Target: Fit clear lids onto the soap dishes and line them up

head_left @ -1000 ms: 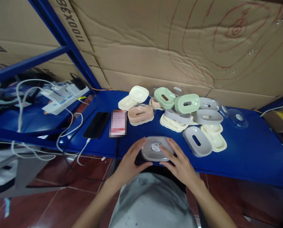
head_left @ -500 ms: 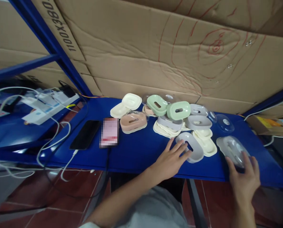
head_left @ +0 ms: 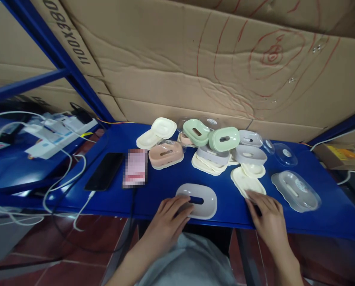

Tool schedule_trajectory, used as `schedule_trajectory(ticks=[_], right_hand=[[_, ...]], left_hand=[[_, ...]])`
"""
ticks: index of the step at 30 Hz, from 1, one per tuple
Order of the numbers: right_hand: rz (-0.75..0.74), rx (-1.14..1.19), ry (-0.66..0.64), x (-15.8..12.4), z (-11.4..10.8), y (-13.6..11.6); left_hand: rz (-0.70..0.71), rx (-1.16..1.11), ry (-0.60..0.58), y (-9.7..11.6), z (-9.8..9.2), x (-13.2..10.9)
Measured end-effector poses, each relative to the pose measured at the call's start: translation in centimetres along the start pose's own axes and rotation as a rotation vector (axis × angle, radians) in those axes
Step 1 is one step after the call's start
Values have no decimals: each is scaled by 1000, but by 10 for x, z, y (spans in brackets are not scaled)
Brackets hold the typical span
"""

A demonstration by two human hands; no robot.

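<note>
A grey oval soap dish (head_left: 207, 204) with a long slot lies near the table's front edge. My left hand (head_left: 169, 216) grips its left end, the fingertips reaching inside towards the slot. To the right, my right hand (head_left: 266, 212) pinches the near edge of a flat cream tray (head_left: 243, 178) between thumb and fingers. A smaller cream oval piece (head_left: 255, 170) overlaps that tray. Farther right rests a grey soap dish under a clear lid (head_left: 299, 190), untouched by either hand.
Behind my hands are green dishes (head_left: 225, 139), a pink dish (head_left: 167, 155), grey dishes (head_left: 250, 155), cream pieces (head_left: 163, 128) and clear lids (head_left: 284, 155). Two phones, one black (head_left: 104, 171), lie left. White cables and a power strip (head_left: 61, 137) stand beyond. Cardboard (head_left: 165, 51) walls the back.
My left hand has slid the grey dish leftward and nearer. My right hand has left the lidded dish and moved left to the cream tray, which has shifted left.
</note>
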State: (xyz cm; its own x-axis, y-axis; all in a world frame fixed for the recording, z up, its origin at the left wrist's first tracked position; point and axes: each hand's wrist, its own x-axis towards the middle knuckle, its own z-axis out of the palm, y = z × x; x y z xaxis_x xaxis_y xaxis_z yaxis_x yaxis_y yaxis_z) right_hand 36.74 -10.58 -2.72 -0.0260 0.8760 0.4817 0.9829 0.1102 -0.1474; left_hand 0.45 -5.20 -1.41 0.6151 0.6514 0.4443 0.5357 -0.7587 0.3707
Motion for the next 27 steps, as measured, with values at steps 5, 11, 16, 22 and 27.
schedule_trajectory(ticks=[5, 11, 16, 22, 27], right_hand=[[-113, 248, -131, -17, -6, -44], [-66, 430, -23, -10, 11, -74], [-116, 351, -49, 5, 13, -75], [-305, 316, -158, 14, 14, -74], [-180, 214, -39, 39, 7, -30]], left_hand=[[-67, -92, 150, -2, -7, -7], [-10, -27, 104, 7, 1, 22], [62, 44, -22, 10, 9, 34], [103, 45, -122, 10, 15, 27], [27, -18, -64, 2, 15, 13]])
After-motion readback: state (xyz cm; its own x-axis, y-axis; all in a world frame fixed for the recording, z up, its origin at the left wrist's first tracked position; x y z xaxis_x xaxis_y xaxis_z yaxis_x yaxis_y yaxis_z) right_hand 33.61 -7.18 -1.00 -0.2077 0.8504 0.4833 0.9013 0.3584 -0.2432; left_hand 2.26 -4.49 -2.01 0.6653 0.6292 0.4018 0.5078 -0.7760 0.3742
